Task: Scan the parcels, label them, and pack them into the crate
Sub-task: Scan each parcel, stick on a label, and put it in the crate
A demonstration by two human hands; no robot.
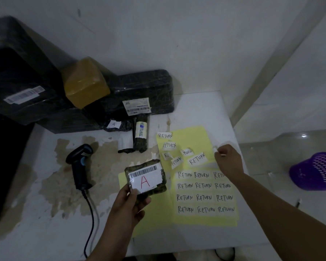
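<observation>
Probably the small parcel [145, 178], gripped at its 7 o'clock corner by the left hand [129, 204] over the bench [45, 232], is light, slightly soft and slippery-wrapped, best held by its edges, while the right hand [228, 159] at 2 o'clock pinches a white sticker [215, 148].

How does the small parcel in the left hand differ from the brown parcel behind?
The small parcel is flat and dark; the brown parcel boxy and yellowish-brown. The small parcel shows a barcode and a red A; the brown parcel shows no label. The left hand holds the small one; the brown one leans on black parcels. Both look wrapped.
</observation>
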